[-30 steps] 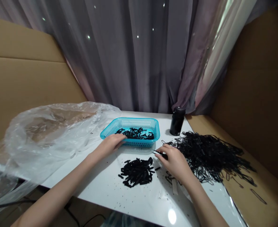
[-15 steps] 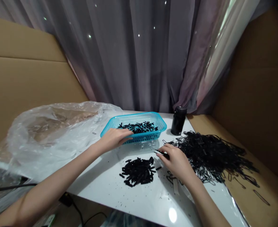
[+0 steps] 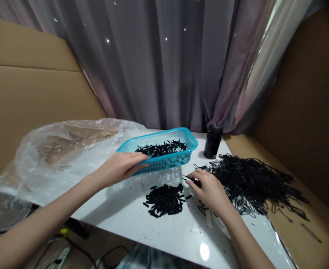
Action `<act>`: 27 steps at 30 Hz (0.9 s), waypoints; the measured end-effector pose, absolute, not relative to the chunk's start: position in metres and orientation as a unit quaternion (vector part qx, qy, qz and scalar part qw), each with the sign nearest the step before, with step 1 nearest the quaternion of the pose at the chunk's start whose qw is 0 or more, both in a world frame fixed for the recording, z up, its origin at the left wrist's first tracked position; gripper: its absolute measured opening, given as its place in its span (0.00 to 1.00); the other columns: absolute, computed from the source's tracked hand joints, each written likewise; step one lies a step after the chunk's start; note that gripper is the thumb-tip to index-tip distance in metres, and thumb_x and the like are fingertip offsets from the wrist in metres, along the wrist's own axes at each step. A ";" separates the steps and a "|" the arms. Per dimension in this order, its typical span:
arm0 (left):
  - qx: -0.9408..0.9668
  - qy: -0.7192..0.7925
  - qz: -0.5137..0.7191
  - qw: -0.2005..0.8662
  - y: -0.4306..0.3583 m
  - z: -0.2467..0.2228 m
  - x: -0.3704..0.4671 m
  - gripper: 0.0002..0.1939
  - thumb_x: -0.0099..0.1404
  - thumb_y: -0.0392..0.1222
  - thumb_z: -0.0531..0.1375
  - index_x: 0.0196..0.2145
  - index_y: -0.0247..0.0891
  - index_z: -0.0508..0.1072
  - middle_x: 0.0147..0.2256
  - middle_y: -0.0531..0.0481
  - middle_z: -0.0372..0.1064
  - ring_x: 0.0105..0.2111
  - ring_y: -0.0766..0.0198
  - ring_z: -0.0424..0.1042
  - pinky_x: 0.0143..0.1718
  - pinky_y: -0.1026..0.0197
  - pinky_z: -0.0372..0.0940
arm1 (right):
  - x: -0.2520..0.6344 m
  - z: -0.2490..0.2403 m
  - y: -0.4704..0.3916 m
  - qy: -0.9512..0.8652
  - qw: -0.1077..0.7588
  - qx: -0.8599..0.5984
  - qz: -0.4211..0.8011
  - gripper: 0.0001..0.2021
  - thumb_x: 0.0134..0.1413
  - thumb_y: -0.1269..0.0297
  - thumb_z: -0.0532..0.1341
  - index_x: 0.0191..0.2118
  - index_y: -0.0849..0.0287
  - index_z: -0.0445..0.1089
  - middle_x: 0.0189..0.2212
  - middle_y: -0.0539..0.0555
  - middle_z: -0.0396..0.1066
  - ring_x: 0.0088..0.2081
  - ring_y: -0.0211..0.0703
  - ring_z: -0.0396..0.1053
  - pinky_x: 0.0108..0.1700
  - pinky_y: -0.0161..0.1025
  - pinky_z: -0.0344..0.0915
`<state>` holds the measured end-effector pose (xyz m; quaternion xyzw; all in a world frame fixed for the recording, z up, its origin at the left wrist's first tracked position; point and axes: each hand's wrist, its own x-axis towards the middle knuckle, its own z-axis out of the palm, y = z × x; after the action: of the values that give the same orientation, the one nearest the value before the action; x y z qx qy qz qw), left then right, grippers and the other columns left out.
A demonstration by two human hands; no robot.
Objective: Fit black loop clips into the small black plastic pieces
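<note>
On the white table [image 3: 133, 220], the left hand [image 3: 123, 167] clamps the blue basket [image 3: 192, 144] by its rim; black pieces [image 3: 164, 148] already partly fill it, a heap [image 3: 165, 200] is left outside; the right hand [image 3: 210, 186] pinches tweezers [image 3: 197, 183].

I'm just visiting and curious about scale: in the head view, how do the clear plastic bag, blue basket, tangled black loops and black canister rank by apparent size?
Largest to smallest:
1. Clear plastic bag
2. Tangled black loops
3. Blue basket
4. Black canister
Nearness to the camera may affect this.
</note>
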<state>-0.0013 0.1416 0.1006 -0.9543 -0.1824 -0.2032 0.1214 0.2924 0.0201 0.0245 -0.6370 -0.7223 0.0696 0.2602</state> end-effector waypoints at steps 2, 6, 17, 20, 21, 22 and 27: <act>-0.954 -0.183 -0.196 0.136 0.130 0.101 -0.004 0.13 0.78 0.46 0.50 0.46 0.40 0.72 0.35 0.50 0.78 0.32 0.62 0.77 0.28 0.63 0.59 | 0.290 0.023 0.020 -0.726 0.255 -0.635 0.071 0.09 0.66 0.64 0.58 0.40 0.55 0.77 0.38 0.55 0.76 0.39 0.48 0.75 0.38 0.38 0.64; -0.954 -0.185 -0.165 0.171 0.124 0.105 0.003 0.18 0.79 0.44 0.44 0.42 0.39 0.72 0.34 0.49 0.77 0.30 0.63 0.76 0.25 0.62 0.57 | 0.284 0.017 0.021 -0.736 0.240 -0.627 0.085 0.09 0.66 0.64 0.59 0.41 0.56 0.77 0.38 0.55 0.76 0.40 0.48 0.75 0.38 0.37 0.64; -0.958 -0.166 -0.172 0.160 0.112 0.120 -0.006 0.15 0.79 0.45 0.46 0.44 0.39 0.71 0.34 0.49 0.77 0.32 0.63 0.76 0.30 0.63 0.63 | 0.277 0.004 0.025 -0.739 0.222 -0.624 0.122 0.09 0.64 0.65 0.60 0.42 0.56 0.79 0.40 0.57 0.77 0.41 0.49 0.76 0.38 0.37 0.64; -0.961 -0.155 -0.163 0.164 0.108 0.122 -0.003 0.18 0.79 0.42 0.44 0.43 0.39 0.72 0.32 0.49 0.76 0.29 0.63 0.75 0.28 0.63 0.61 | 0.275 -0.004 0.027 -0.739 0.226 -0.620 0.135 0.08 0.64 0.66 0.61 0.42 0.56 0.79 0.40 0.57 0.78 0.41 0.48 0.76 0.39 0.37 0.65; -0.964 -0.147 -0.159 0.157 0.106 0.123 -0.002 0.17 0.79 0.42 0.44 0.43 0.39 0.72 0.31 0.50 0.75 0.29 0.63 0.75 0.28 0.63 0.62 | 0.274 -0.006 0.028 -0.739 0.229 -0.619 0.138 0.08 0.63 0.66 0.61 0.42 0.56 0.79 0.40 0.56 0.78 0.41 0.48 0.76 0.39 0.37 0.65; -0.965 -0.144 -0.161 0.151 0.106 0.123 -0.002 0.16 0.79 0.43 0.45 0.44 0.39 0.72 0.30 0.50 0.75 0.29 0.64 0.75 0.28 0.63 0.62 | 0.274 -0.008 0.029 -0.738 0.234 -0.618 0.140 0.08 0.63 0.66 0.61 0.42 0.55 0.79 0.40 0.56 0.78 0.41 0.48 0.76 0.40 0.37 0.65; -0.958 -0.161 -0.184 0.147 0.113 0.116 0.005 0.18 0.79 0.45 0.45 0.43 0.38 0.73 0.33 0.48 0.76 0.30 0.63 0.76 0.29 0.64 0.62 | 0.273 -0.015 0.031 -0.730 0.267 -0.613 0.137 0.08 0.59 0.65 0.65 0.42 0.54 0.80 0.38 0.55 0.78 0.39 0.48 0.76 0.38 0.37 0.65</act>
<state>0.0047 0.1126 0.1158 -0.9584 -0.1608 -0.1843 0.1474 0.2734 0.0315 -0.0145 -0.6135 -0.7303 0.1373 0.2673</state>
